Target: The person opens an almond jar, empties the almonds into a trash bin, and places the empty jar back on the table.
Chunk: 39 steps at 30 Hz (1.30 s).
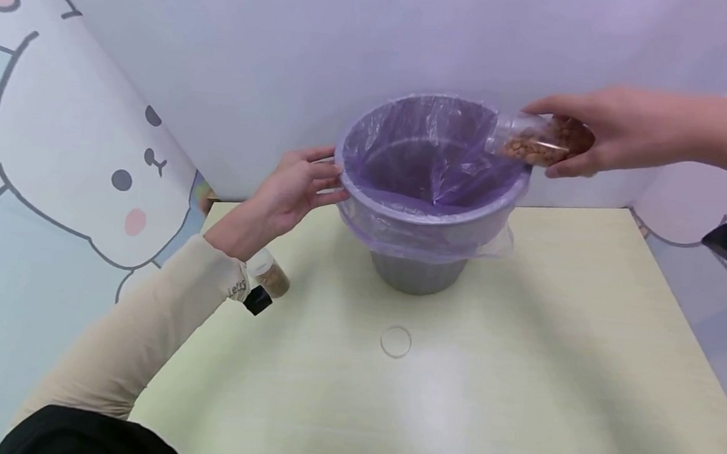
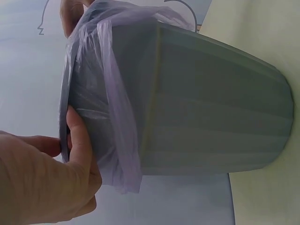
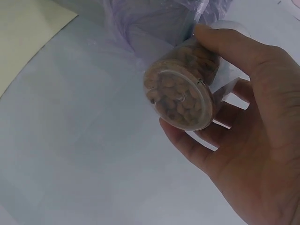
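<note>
A grey trash bin (image 1: 418,275) stands upright near the table's back edge, lined with a translucent purple trash bag (image 1: 395,233) folded over its rim. My left hand (image 1: 298,192) grips the rim at the left side; the left wrist view shows its fingers (image 2: 79,136) on the outside, over the bag. At the bin's right, my right hand (image 1: 595,132) holds a clear jar (image 1: 536,141) of brown nut-like pieces. The jar lies nearly sideways over the rim, its far end pointing into the bin. Whether that end is capped I cannot tell. In the right wrist view the jar's base (image 3: 183,98) faces the camera.
A small jar (image 1: 271,277) with a white cap and brownish contents stands beside my left wrist. One thin pale ring (image 1: 396,342) lies on the light wood-look table (image 1: 484,410) in front of the bin. Behind the bin is a plain wall (image 1: 275,53).
</note>
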Each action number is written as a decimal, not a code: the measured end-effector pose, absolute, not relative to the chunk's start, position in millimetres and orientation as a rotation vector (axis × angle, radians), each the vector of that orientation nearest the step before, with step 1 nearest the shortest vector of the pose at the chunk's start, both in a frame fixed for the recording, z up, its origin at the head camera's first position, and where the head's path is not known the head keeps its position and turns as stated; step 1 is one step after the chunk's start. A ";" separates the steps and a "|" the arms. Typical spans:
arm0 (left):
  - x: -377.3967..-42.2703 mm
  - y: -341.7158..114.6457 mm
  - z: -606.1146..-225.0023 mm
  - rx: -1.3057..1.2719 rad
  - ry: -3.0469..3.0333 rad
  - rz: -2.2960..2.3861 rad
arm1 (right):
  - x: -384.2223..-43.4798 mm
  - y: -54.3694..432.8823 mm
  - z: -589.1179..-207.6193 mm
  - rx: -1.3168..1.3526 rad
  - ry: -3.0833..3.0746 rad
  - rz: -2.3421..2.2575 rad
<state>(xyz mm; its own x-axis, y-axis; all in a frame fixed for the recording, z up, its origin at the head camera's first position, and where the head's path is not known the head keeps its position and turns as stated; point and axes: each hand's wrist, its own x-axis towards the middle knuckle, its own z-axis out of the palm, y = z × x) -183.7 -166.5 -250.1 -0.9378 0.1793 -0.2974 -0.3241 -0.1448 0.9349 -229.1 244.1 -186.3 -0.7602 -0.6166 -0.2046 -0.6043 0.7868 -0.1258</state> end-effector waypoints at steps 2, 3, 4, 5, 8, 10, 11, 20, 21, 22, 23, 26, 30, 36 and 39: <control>-185.0 -167.8 -250.8 -0.153 1.805 2.146 | -230.6 241.5 -185.5 -0.946 2.731 -0.050; -185.7 -168.3 -251.3 -0.153 1.802 2.148 | -231.2 239.9 -185.1 -0.940 2.721 -0.047; -186.5 -168.7 -252.0 -0.148 1.800 2.148 | -231.7 238.3 -184.5 -0.933 2.713 -0.038; -187.0 -169.3 -252.7 -0.143 1.800 2.146 | -232.2 236.4 -184.0 -0.929 2.705 -0.029; -187.7 -171.4 -255.0 -0.140 1.800 2.144 | -234.1 229.2 -183.2 -0.945 2.689 -0.005; -187.4 -173.5 -256.2 -0.146 1.798 2.148 | -235.3 224.4 -183.6 -0.972 2.686 0.016; -187.2 -174.5 -256.7 -0.146 1.798 2.150 | -235.9 222.1 -183.8 -0.985 2.685 0.025; -188.3 -174.2 -257.8 -0.127 1.785 2.170 | -239.9 214.6 -182.3 -1.001 2.683 0.115; -188.8 -173.4 -257.8 -0.127 1.782 2.170 | -240.1 214.8 -182.1 -0.993 2.681 0.131; -189.3 -172.7 -257.7 -0.126 1.779 2.168 | -240.4 215.2 -182.0 -0.985 2.679 0.149; -189.8 -171.8 -257.7 -0.127 1.776 2.167 | -240.4 215.6 -182.1 -0.976 2.678 0.163; -190.7 -170.1 -257.7 -0.133 1.774 2.160 | -239.8 216.8 -183.0 -0.964 2.674 0.188; -189.9 -168.3 -257.7 -0.139 1.767 2.160 | -238.3 218.3 -184.1 -0.964 2.672 0.197; -185.9 -168.2 -257.9 -0.140 1.765 2.180 | -236.0 218.9 -185.7 -0.951 2.669 0.188; -184.8 -168.0 -259.5 -0.126 1.748 2.185 | -235.8 218.9 -184.3 -0.955 2.662 0.196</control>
<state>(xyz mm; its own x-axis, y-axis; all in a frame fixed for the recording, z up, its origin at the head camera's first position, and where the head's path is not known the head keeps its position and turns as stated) -184.8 -168.0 -259.5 -0.9386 0.2060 -0.2768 -0.3153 -0.1864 0.9305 -235.8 218.9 -184.3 -0.7317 -0.5969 -0.3292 -0.6387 0.7691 0.0252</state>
